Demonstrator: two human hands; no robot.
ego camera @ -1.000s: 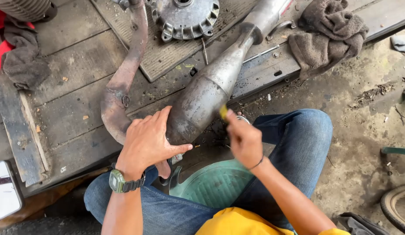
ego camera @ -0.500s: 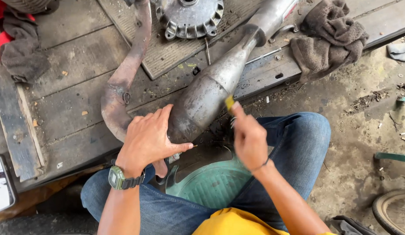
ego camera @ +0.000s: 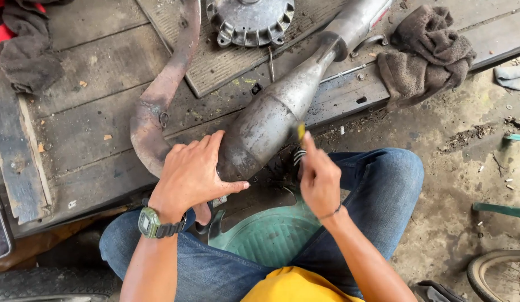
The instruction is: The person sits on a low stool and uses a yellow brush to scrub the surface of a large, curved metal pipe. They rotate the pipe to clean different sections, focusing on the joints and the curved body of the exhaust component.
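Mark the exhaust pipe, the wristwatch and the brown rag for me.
exhaust pipe (ego camera: 265,126), head view, on the wide grey body of the chamber.
wristwatch (ego camera: 150,222), head view, on the green case at the left wrist.
brown rag (ego camera: 425,53), head view, on the crumpled middle of the cloth.
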